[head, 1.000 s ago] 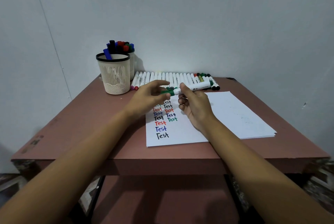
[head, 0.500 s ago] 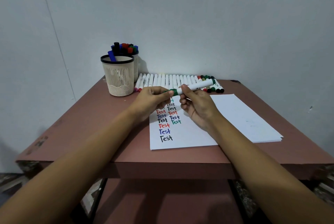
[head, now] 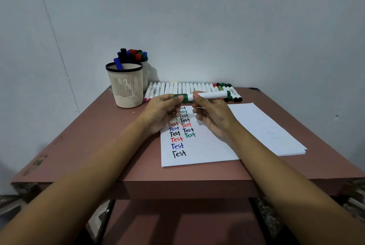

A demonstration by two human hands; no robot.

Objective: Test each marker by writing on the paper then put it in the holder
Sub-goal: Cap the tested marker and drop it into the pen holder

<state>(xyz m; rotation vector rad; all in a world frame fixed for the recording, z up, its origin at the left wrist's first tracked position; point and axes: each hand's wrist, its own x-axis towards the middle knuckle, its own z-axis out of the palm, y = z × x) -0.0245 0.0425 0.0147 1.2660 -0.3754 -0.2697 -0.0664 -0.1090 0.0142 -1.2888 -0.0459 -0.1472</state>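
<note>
**Desk:** Entry one?

**Operator:** Item 1, green marker (head: 207, 95): white barrel, with a green cap (head: 184, 98) at its left end. On my screen it lies level in the air over the far end of the paper (head: 256, 126), just in front of the row of markers (head: 187, 87). The cap looks seated on the barrel, but I cannot tell whether a gap has opened.

**Desk:** Hands?

**Operator:** Item 2, left hand (head: 162, 112): the fingertips (head: 176, 97) are pressed together, pinching the cap. Item 3, right hand (head: 215, 118): the thumb (head: 198, 97) and forefinger pinch the white barrel just beside the cap. I see the other fingers curled loosely underneath, holding nothing. Both forearms reach in over the table's front edge.

**Desk:** Paper?

**Operator:** Item 4, paper: white sheets lying from the middle of the table (head: 88, 136) towards its right edge. The nearest sheet carries two columns of the word "Test" in black, blue, red and green. The hands hide the top lines.

**Desk:** Holder and stock?

**Operator:** Item 5, holder (head: 126, 86): a cream mesh cup with a black rim, upright at the table's far left corner, with one blue marker leaning inside. Item 6, second holder (head: 145, 75): directly behind it and touching or nearly so, packed with black, blue, red and green caps. Item 7, row of markers: laid side by side along the far edge, from beside the holder towards the far right corner. Most show white barrels, and I count several green and black caps at the right end.
</note>
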